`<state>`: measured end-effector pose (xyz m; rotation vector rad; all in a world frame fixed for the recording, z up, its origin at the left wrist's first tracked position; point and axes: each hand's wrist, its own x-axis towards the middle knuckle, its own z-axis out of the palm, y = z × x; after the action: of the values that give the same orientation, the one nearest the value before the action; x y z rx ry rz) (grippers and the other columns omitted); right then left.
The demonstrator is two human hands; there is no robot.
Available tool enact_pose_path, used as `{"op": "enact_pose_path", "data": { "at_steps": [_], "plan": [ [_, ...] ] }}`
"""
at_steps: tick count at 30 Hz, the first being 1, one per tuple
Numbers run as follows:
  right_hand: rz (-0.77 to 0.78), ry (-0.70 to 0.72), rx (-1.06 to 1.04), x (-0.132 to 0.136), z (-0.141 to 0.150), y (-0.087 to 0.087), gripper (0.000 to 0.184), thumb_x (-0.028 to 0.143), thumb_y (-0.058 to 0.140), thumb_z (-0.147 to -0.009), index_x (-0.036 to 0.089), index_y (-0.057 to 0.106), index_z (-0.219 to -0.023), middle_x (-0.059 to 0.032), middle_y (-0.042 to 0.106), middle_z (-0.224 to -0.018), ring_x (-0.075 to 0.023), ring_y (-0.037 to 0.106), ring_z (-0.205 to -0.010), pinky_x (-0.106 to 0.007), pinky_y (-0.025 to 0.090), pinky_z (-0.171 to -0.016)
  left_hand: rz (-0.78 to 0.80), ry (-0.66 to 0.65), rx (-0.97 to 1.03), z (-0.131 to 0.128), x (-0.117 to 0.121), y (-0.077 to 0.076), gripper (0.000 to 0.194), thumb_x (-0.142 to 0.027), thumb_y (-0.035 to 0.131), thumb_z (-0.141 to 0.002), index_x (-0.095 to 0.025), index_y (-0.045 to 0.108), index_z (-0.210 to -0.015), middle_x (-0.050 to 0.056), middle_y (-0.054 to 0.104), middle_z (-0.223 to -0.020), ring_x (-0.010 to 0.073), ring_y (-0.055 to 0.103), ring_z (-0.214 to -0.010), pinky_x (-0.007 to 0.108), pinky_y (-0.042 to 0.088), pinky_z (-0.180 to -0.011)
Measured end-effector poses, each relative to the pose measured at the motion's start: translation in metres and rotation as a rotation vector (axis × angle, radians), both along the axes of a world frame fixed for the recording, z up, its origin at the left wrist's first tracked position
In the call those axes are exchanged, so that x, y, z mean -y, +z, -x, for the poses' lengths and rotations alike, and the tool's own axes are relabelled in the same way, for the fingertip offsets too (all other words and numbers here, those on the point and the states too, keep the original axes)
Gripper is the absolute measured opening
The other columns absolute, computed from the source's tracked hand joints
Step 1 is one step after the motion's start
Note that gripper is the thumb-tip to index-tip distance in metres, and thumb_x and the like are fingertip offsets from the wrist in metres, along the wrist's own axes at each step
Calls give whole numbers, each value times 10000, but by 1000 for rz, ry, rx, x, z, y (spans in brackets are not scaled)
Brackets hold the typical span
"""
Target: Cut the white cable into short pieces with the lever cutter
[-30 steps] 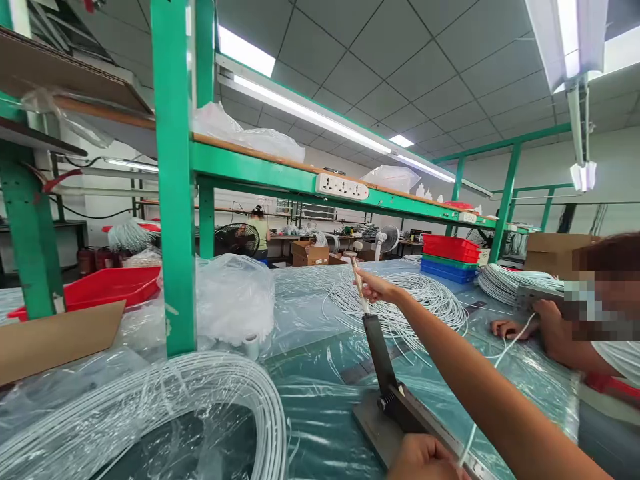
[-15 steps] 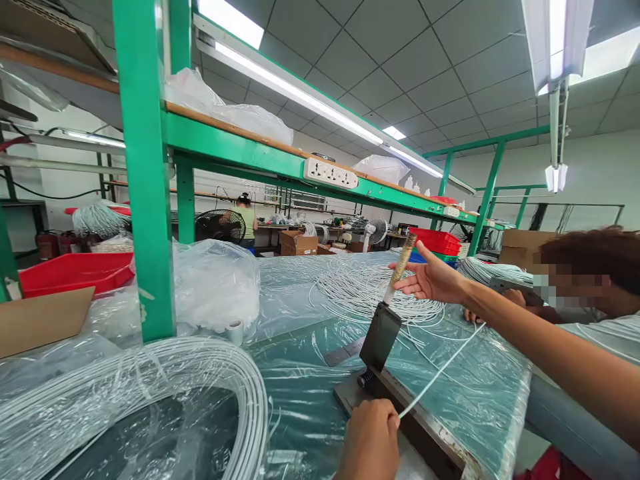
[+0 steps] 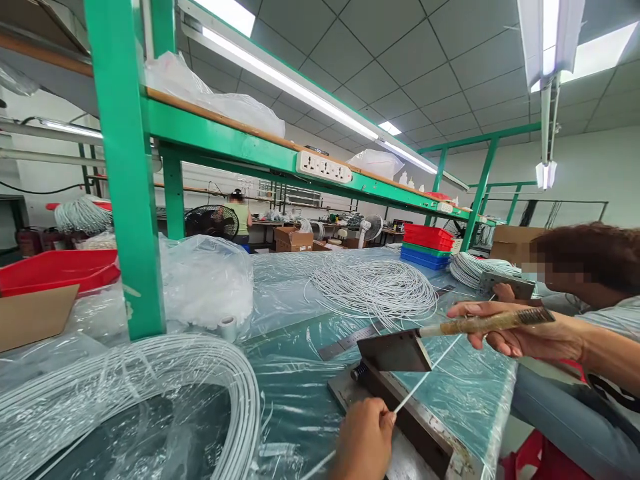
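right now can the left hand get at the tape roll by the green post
Probably yes: the left hand pinches the white wire and would have to let go, but only flat plastic sheet lies between it and the tape roll.

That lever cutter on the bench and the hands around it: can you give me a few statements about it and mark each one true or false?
1. The right hand grips the cutter handle. True.
2. The cutter blade stands straight up. False: it is swung low, close to level over the cutter base.
3. The left hand pinches a white cable that runs under the blade. True.
4. The large cable coil at the near left is black. False: it is white, under clear plastic wrap.
5. The stacked trays at the far end are red, green and blue. True.
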<state>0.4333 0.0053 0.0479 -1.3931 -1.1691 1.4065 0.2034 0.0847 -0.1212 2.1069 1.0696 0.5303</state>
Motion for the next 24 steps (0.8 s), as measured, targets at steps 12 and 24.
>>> {"op": "enact_pose_path", "data": {
  "at_steps": [12,24],
  "plan": [
    [228,110,184,0,-8,0,795,342,612,-676,93,238,-1332,-55,593,-601,-93,513,-379,-124,425,-355,173,-30,129,-9,-8,-13,246,-113,410,-755,-97,655,-735,25,582,-598,115,512,-578,198,290,-497],
    [286,-40,324,30,20,-11,206,228,699,-597,258,661,-797,8,461,-454,-34,389,-270,-74,253,-250,217,76,285,-16,-11,-26,242,-277,488,-738,-139,569,-556,54,623,-607,163,543,-602,241,289,-542]
  ]
}}
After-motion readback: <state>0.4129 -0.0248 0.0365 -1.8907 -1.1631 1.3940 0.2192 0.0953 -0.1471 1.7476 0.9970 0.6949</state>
